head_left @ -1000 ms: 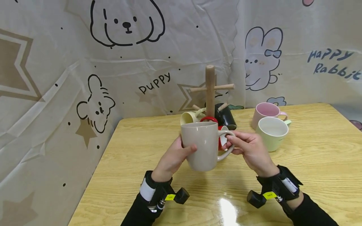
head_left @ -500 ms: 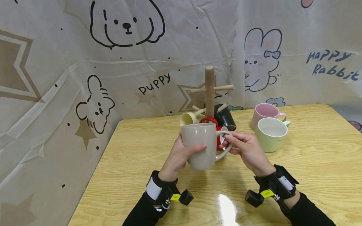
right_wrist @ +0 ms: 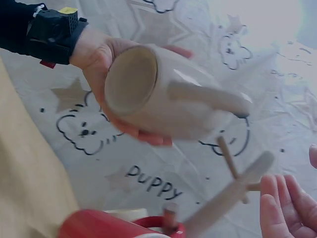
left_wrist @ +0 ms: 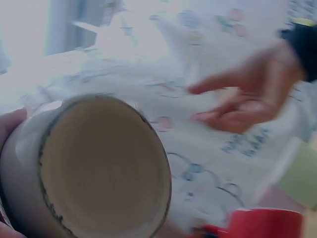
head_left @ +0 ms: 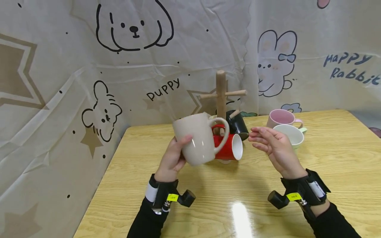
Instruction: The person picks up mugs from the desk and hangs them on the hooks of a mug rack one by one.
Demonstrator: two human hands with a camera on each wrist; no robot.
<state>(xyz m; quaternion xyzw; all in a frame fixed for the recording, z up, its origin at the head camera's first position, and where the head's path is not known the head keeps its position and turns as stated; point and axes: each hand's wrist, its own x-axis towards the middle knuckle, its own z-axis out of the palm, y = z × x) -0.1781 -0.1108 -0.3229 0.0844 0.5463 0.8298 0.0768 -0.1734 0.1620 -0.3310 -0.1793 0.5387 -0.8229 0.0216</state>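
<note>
Above wooden bench point(head_left: 143, 152), gripped beige mug point(head_left: 197, 138) by body with left hand point(head_left: 171, 160), held right hand point(head_left: 278, 150) loose, empty; seemed stiff, slippery, breakable, best taken by handle point(head_left: 227, 131).

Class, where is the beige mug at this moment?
In the head view, the beige mug is near the middle, held in the left hand, just left of the red mug and partly covering it.

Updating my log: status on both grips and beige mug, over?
Left grip holds beige mug, tilted. Right grip empty, apart from it. Red mug behind, possibly in the way.
</note>
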